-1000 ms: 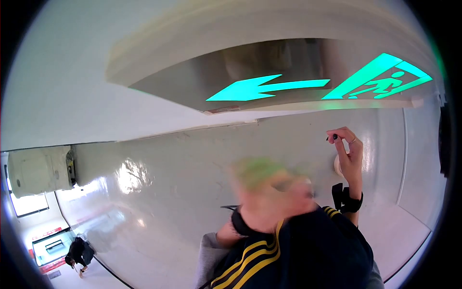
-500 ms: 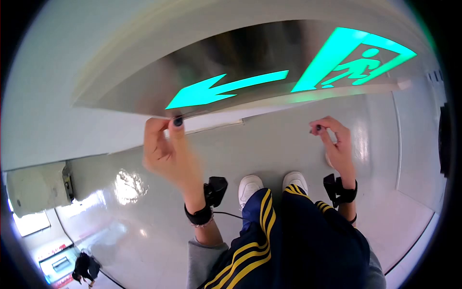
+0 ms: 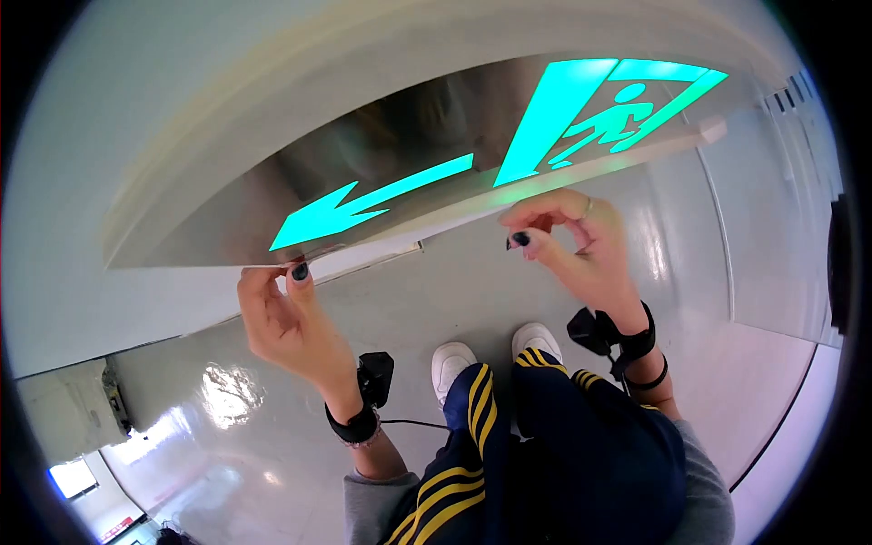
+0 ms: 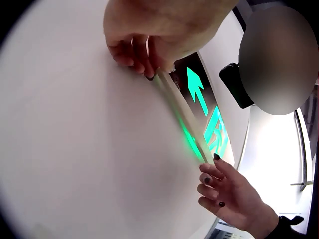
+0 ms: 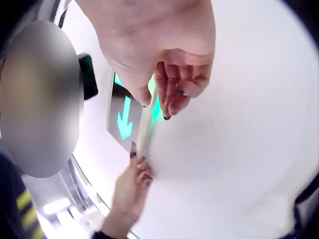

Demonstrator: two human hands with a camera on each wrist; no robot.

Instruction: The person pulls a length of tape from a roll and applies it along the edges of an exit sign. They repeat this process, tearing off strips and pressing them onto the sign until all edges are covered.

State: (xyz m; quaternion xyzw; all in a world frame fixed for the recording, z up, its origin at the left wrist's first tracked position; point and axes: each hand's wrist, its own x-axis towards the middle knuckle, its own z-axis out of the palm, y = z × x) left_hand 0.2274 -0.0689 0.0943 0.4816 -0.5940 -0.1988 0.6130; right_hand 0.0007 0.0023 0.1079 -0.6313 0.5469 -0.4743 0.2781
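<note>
A lit exit sign (image 3: 418, 182) with a green arrow and running figure hangs from its pale mount. The left hand (image 3: 295, 327) pinches the sign's lower edge near the arrow tip, thumb on the front face and fingers behind. Just below the same edge, under the running figure, the right hand (image 3: 581, 254) holds its thumb and fingers curved and apart; whether they touch the edge cannot be told. In the left wrist view the right hand (image 4: 234, 196) is near the far end of the sign (image 4: 199, 92). The right wrist view shows the left hand (image 5: 127, 194) at the arrow end.
White shoes (image 3: 450, 368) and dark trousers with yellow stripes (image 3: 581, 445) are below the hands on a shiny grey floor (image 3: 309, 400). A pale boxy object (image 3: 73, 409) stands at the left. A white wall (image 3: 91, 309) runs behind the sign.
The left hand has swung from the middle to the sign's left edge and pinches it; the blurred green thing near it is not seen now. The right hand has moved left and up towards the sign.
</note>
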